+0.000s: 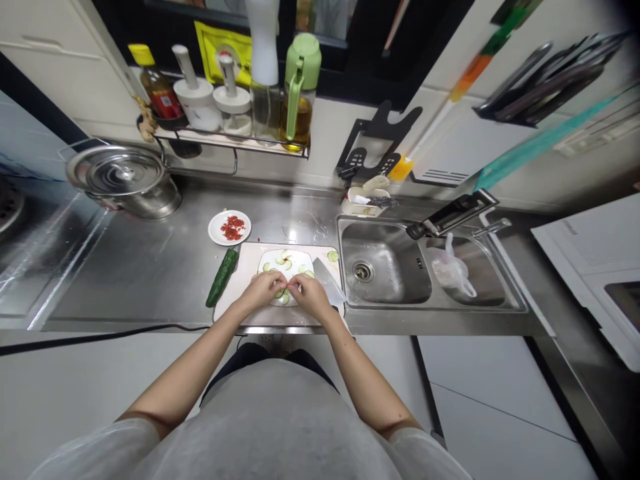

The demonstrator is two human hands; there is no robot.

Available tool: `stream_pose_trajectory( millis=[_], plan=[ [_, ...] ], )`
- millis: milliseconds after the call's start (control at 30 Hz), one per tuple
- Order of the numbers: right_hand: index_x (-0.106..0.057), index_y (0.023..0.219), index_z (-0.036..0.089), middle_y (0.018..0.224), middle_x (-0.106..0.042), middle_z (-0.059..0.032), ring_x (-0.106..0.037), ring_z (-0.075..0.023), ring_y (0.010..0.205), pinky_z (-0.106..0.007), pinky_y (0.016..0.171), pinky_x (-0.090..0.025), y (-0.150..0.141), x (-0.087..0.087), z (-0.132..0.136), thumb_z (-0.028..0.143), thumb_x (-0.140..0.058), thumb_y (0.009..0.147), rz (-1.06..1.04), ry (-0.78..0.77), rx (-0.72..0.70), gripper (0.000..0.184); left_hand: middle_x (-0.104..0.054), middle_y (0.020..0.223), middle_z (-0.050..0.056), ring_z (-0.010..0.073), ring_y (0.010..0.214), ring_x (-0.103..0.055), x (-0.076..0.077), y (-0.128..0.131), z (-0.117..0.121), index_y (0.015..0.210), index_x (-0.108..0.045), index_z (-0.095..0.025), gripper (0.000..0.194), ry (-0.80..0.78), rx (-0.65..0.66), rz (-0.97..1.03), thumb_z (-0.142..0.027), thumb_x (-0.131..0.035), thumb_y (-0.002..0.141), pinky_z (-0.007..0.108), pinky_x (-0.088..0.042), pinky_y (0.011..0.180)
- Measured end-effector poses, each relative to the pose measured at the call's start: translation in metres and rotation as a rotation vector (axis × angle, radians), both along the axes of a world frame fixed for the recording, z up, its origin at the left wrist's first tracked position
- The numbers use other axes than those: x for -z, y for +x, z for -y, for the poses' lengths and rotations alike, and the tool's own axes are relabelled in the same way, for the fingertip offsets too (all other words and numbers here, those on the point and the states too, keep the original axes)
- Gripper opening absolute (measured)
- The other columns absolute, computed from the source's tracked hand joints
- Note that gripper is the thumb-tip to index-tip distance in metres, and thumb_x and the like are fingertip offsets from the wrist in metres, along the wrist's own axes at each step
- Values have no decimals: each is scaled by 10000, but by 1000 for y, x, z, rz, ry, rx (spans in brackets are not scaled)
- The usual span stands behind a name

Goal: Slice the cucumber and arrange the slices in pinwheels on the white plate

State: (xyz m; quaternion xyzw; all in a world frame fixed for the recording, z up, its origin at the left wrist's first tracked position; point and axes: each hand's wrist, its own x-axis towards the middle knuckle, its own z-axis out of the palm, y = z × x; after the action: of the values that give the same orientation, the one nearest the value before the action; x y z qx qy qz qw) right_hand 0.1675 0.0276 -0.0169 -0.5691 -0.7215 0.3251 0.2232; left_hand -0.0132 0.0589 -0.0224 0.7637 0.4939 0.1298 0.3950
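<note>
My left hand [263,290] and my right hand [309,294] meet over the near edge of a white plate [274,257] that lies on a pale cutting board [249,267]. Both hands have their fingers pinched together over cucumber slices [287,263] on the plate; what each pinches is too small to name. Just right of my right hand, a knife blade [326,279] rests on the board. A whole cucumber piece [223,277] lies along the board's left edge.
A small white dish of chopped red chilli [229,228] sits behind the board. A steel sink [385,267] with a tap [453,215] and a plastic bag [453,273] is at right. A lidded pot [123,179] and a rack of bottles [230,100] stand at the back.
</note>
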Motion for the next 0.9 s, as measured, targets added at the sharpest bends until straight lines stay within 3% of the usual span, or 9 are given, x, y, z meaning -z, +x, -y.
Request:
stream_pose_trajectory(
  millis=[200, 367, 633, 900],
  plan=[
    [-598, 747, 199, 742, -600, 10, -507, -123, 690, -228, 647, -349, -2, 7, 1, 216, -535, 832, -47, -31, 12, 106, -694, 894, 5, 170, 826, -595, 8, -3, 5, 853, -669, -223, 220, -19, -28, 30, -324, -474, 869, 268, -427, 731],
    [-592, 720, 198, 692, -602, 19, -505, -117, 652, -220, 624, -346, -3, 11, 2, 216, -529, 817, -78, -76, 75, 117, -703, 929, 10, 176, 858, -611, 11, -8, 11, 919, -670, -232, 220, 1, -157, 15, -284, -461, 874, 279, -441, 761],
    [-599, 722, 191, 680, -617, 9, -499, -117, 621, -215, 549, -284, -13, 21, 6, 185, -531, 806, 80, -199, 142, 108, -702, 935, 18, 223, 956, -596, 10, -3, 24, 942, -650, -252, 165, 1, -169, -228, -289, -512, 861, 353, -390, 848],
    [-616, 771, 199, 736, -639, -16, -509, -135, 642, -237, 537, -251, -23, 31, 4, 215, -491, 861, 271, -285, 146, 155, -692, 980, 57, 255, 1005, -572, 16, 8, 23, 877, -646, -230, 164, -15, -169, -291, -279, -489, 875, 394, -349, 856]
  ],
)
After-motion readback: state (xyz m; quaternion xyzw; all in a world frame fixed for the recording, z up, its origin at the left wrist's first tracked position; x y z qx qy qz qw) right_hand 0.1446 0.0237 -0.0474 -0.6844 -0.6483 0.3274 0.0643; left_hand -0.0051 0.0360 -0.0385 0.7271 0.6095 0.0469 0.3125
